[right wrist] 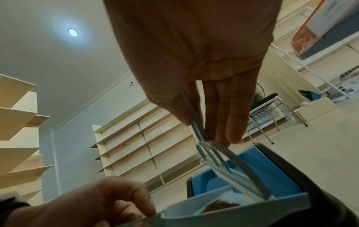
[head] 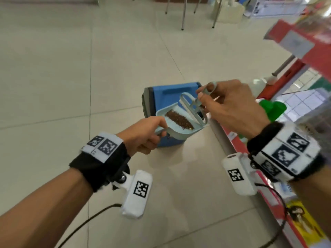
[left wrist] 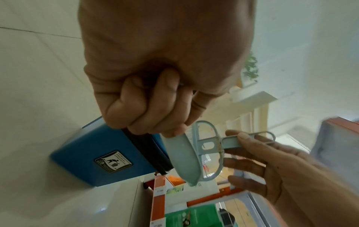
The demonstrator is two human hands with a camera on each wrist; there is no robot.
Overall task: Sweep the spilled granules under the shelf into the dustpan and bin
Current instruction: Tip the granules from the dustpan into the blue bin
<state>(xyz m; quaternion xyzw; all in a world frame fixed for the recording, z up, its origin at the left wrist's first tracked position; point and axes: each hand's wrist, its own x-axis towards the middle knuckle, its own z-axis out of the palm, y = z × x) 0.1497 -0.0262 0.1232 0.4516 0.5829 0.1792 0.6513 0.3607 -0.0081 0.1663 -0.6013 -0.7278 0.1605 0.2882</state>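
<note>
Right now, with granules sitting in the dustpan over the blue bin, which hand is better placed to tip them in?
Left. The left hand grips the dustpan above the bin; the right hand only pinches the brush.

The room is bright and evenly lit, soft daylight-white over the pale floor tiles (head: 53, 68). A round ceiling lamp (right wrist: 72, 32) glows with a bluish halo, and a small glare spot sits on the floor. Shadows under the arms are faint. The shelf edge (head: 293, 40) beyond the right hand's fingers smears with motion blur. Both wrist views bend hard toward their edges, the palms close and soft.
</note>
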